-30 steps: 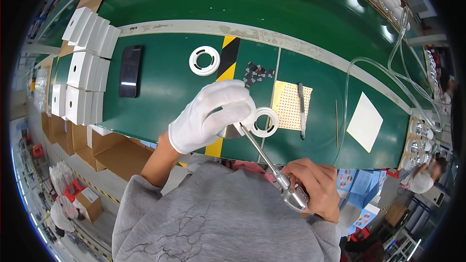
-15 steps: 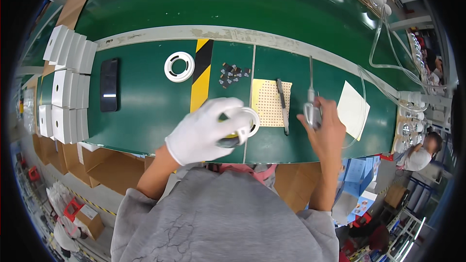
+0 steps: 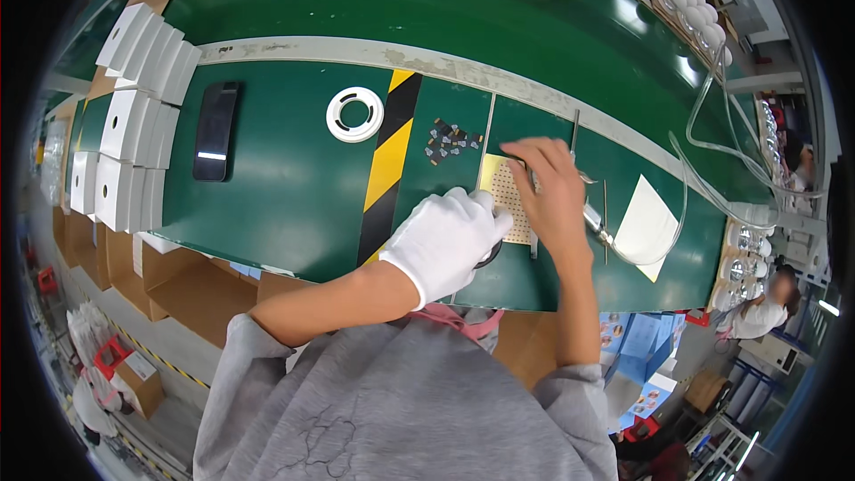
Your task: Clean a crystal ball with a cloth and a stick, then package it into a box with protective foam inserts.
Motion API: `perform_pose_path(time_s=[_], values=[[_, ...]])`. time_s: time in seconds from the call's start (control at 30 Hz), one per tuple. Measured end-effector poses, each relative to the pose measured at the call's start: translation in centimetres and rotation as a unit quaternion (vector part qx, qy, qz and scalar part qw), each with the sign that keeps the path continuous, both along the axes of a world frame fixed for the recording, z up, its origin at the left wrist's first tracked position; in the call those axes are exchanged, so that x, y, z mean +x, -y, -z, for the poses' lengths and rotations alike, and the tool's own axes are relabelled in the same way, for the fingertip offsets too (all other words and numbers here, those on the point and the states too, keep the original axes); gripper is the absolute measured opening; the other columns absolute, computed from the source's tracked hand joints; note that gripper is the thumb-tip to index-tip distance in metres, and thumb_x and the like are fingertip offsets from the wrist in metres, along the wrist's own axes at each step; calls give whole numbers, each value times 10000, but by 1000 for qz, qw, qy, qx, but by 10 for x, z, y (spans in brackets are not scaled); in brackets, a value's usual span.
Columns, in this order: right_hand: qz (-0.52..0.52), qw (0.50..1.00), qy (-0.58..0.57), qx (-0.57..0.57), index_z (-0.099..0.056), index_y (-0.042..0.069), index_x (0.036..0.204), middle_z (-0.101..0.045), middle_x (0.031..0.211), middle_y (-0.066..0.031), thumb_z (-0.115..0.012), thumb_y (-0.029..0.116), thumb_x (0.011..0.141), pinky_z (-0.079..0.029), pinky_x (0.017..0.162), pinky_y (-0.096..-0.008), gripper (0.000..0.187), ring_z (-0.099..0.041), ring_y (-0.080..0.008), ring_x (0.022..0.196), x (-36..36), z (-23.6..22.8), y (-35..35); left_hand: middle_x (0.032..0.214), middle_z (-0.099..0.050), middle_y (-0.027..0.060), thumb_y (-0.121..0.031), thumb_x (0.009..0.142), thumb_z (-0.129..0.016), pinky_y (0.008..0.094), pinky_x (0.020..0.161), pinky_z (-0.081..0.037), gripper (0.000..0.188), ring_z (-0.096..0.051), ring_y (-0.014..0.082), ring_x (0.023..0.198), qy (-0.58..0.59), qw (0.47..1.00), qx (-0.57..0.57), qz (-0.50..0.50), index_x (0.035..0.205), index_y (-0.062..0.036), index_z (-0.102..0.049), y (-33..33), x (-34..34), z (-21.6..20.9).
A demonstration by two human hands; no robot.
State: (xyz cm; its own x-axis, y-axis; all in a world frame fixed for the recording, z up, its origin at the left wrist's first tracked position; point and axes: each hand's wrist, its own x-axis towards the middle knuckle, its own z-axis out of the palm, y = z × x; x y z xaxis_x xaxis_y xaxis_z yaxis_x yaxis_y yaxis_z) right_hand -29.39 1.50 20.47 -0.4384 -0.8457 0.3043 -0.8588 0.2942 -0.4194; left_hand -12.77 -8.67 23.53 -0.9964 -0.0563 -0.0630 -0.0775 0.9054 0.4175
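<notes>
Well left of the dotted yellow sticker sheet [image 3: 504,201] lies a smartphone [image 3: 215,129], and nearer it a slotted white ring [image 3: 335,118], both out of harm's way. Just left of the sheet, the small black parts [image 3: 452,141] lie loose; a dragged sleeve or wrist could scatter them. At the sheet's near left corner, the gloved left hand [image 3: 445,245] curls around a dark-rimmed round piece [image 3: 489,256]. It is mostly hidden, so smooth fabric and a slack hold could let it slip. Over the sheet's right part, the bare right hand [image 3: 555,191] has thumb and fingers parted, nothing visible between them; a careless pinch might crease or shift the sheet, or roll the pen [image 3: 534,247] lying there. Right of the sheet, a tug on the clear hose [image 3: 684,200] could drag the silver air gun [image 3: 594,217].
</notes>
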Motion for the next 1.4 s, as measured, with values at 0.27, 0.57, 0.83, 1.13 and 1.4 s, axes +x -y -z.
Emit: perform_pose_path(time_s=[0.27, 0.57, 0.83, 1.13, 1.4], values=[[-77, 996, 28, 30, -724, 94, 1012, -646, 957, -44, -711, 87, 857, -523, 754, -374, 156, -626, -243, 905, -9, 16, 40, 1129, -582, 151, -353, 716, -842, 418, 879, -506, 671, -606, 327, 1016, -23, 992, 110, -57, 1261, -81, -559, -6, 5, 10], [-142, 984, 53, 93, -652, 78, 1017, -611, 919, -69, -676, 70, 882, -530, 763, -349, 137, -630, -258, 869, -28, 6, 40, 1231, -570, 93, -203, 669, -849, 435, 931, -499, 643, -584, 328, 1084, -85, 975, 165, -124, 1250, -158, -577, -14, 14, 20], [-67, 881, 459, -89, -665, -13, 995, -653, 969, -86, -712, -31, 873, -507, 726, -298, 132, -627, -173, 873, 6, 2, -35, 1183, -647, 107, -45, 647, -829, 397, 961, -495, 513, -617, 306, 1106, -133, 893, 422, -80, 1118, -97, -632, 12, 23, 26], [-106, 802, 558, -186, -658, -71, 991, -641, 960, -194, -654, -156, 830, -593, 596, -311, 182, -656, -236, 800, 42, 1, -62, 1088, -628, 114, -41, 657, -736, 426, 945, -480, 357, -587, 365, 1060, -128, 920, 370, 8, 989, -69, -607, 20, 5, 30], [-30, 878, 476, -44, -652, -87, 1010, -643, 988, -156, -640, -164, 845, -612, 664, -289, 182, -666, -182, 855, 41, -15, -65, 1134, -596, 174, -97, 733, -692, 446, 925, -484, 430, -584, 385, 1053, 20, 957, 276, 88, 1137, -46, -555, 29, -8, 27]])
